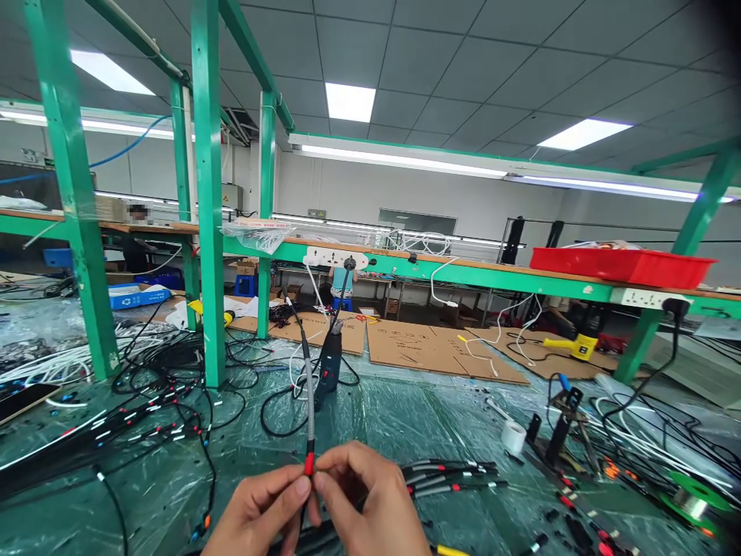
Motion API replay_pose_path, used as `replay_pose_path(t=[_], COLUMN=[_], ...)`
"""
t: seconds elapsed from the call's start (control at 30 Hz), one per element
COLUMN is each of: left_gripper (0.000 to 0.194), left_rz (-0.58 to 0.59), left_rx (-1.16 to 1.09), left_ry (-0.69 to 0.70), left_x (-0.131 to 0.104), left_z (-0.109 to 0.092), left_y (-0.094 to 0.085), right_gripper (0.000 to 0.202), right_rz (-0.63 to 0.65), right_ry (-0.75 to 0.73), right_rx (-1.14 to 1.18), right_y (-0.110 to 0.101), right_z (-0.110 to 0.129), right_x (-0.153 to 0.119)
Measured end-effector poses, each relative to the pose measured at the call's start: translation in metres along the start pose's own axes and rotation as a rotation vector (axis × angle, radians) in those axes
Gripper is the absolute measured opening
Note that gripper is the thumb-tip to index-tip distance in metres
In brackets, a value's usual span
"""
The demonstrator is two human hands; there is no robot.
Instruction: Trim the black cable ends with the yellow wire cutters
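Note:
My left hand (pixel 263 502) and my right hand (pixel 373 494) meet at the bottom centre, fingertips pinched round a cable (pixel 309 401). Its grey sleeved part rises upright from my fingers, with a red band and a black section just above them. Its thinner black end leans away to the upper left. Below my fingertips the lower part of the cable is mostly hidden. To the right of my right hand lies a bunch of similar grey and black cables (pixel 443 488) with red bands, partly covered by the hand.
A dark corded tool (pixel 331 359) stands behind the cable. Black cables (pixel 156 417) with red and white marks spread leftward. At right are a white tape roll (pixel 513 437), a small black fixture (pixel 559 436) and a green wire spool (pixel 695 502). Green posts (pixel 207 193) support a shelf.

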State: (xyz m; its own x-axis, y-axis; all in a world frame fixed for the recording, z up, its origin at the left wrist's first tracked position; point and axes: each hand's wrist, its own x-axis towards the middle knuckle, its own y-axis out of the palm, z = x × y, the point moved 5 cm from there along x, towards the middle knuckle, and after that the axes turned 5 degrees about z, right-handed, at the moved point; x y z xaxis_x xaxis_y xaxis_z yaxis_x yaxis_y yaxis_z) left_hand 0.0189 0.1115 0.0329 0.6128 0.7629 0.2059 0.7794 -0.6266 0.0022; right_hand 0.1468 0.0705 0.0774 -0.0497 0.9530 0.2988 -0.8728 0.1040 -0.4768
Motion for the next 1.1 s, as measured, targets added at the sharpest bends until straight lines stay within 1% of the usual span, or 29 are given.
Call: replay_pose_path(t=[0.13, 0.27, 0.47, 0.57, 0.6, 0.67, 0.73, 0.83, 0.9, 1.1], left_gripper=[0.049, 0.051, 0.037, 0.03, 0.028, 0.023, 0.017, 0.01, 0.01, 0.017], left_rz=[-0.03, -0.088, -0.158, -0.192, -0.211, -0.257, -0.286, -0.289, -0.286, -0.25], left_rx=[0.134, 0.168, 0.168, 0.225, 0.275, 0.411, 0.55, 0.66, 0.685, 0.73], left_ry=[-0.019, -0.044, -0.087, -0.074, -0.051, 0.037, 0.169, 0.334, 0.374, 0.388], left_x=[-0.002, -0.003, -0.003, -0.005, -0.006, -0.008, -0.011, -0.015, -0.016, -0.017], left_z=[-0.004, -0.004, -0.006, -0.009, -0.011, -0.016, -0.021, -0.025, -0.027, -0.035], left_y=[-0.001, 0.0, 0.001, 0.002, 0.002, 0.002, 0.004, 0.009, 0.012, 0.014], right_gripper=[0.017, 0.02, 0.025, 0.025, 0.027, 0.034, 0.042, 0.049, 0.051, 0.049], right_rz=[-0.005, -0.012, -0.034, -0.004, 0.009, 0.006, -0.041, -0.09, -0.084, -0.069], right_ry=[0.013, 0.019, 0.036, 0.062, 0.071, 0.089, 0.119, 0.169, 0.174, 0.174], right_rx=[0.039, 0.065, 0.092, 0.191, 0.235, 0.325, 0.393, 0.461, 0.476, 0.467], right_y=[-0.001, -0.003, -0.006, -0.006, -0.005, -0.006, -0.009, -0.012, -0.013, -0.015], right_z=[0.0, 0.0, -0.005, -0.007, -0.007, -0.007, -0.009, -0.015, -0.017, -0.019], right_x=[0.0, -0.001, -0.002, -0.003, -0.004, -0.004, -0.004, -0.005, -0.005, -0.008])
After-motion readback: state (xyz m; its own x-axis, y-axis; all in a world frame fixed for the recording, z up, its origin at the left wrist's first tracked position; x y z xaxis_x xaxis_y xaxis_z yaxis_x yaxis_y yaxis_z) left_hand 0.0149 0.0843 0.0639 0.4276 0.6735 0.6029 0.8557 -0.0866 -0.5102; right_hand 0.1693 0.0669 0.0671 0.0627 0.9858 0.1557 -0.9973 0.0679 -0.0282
